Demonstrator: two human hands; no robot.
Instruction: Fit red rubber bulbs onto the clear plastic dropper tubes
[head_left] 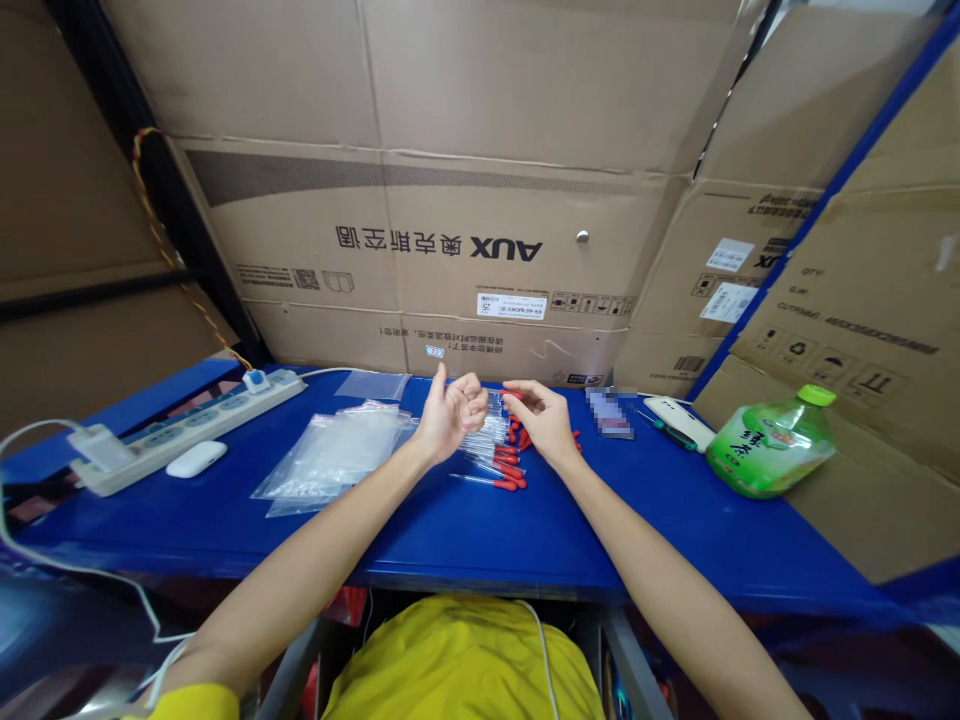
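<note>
Several clear droppers with red bulbs lie in a loose pile on the blue table, just below my two hands. My left hand is curled into a loose fist above the pile, thumb up, and seems to grip clear droppers. My right hand hovers beside it with fingers bent, pinching a red-bulbed dropper near the pile's top. A stack of clear plastic bags lies left of my left hand.
A white power strip and a white mouse sit at the left. A green bottle lies on its side at the right, with a white device near it. Cardboard boxes wall in the back.
</note>
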